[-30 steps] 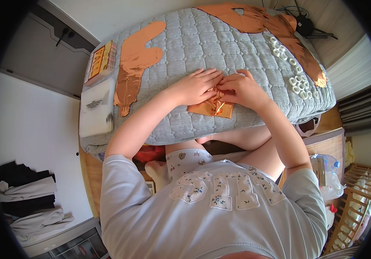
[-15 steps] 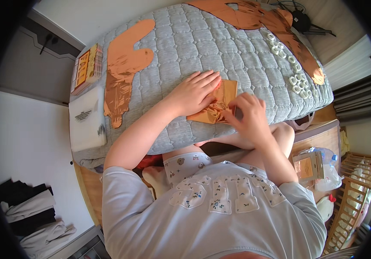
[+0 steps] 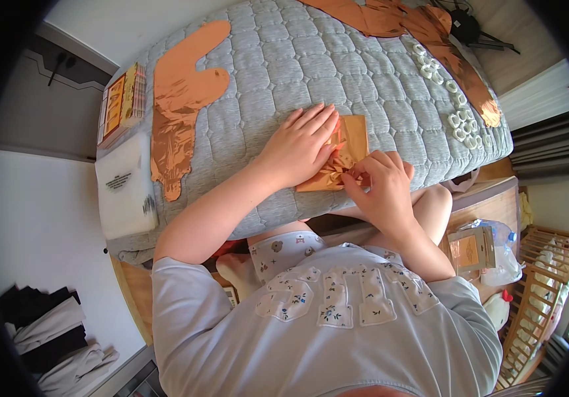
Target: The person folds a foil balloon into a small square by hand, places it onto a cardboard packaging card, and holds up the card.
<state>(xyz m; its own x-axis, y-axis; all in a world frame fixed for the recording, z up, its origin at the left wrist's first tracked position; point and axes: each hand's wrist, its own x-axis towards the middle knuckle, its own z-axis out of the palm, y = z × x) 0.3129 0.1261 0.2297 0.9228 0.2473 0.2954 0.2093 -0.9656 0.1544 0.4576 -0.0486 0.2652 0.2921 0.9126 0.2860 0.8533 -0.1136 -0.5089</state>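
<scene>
A folded copper-coloured foil balloon (image 3: 357, 134) lies near the front edge of the grey quilted mattress (image 3: 258, 83). Its lower part is crumpled. My left hand (image 3: 303, 147) rests flat on its left side, fingers stretched out and close together. At the crumpled lower right part, my right hand (image 3: 387, 183) has thumb and fingertips pinched on the foil. Part of the balloon is hidden beneath both hands. Further left on the mattress, a flat, unfilled copper foil balloon (image 3: 182, 99) is spread out.
More copper foil (image 3: 423, 40) stretches along the far right edge. Several small white rolls (image 3: 461, 119) lie beside it. At left sit a stack of colourful flat packs (image 3: 123, 102) and translucent plastic bags (image 3: 125, 192). A wooden crib (image 3: 539, 291) and a clear bag (image 3: 506, 268) are at lower right.
My right hand has come down and closed on the crumpled foil. My left hand stays flat on the balloon. The view has shifted slightly.
</scene>
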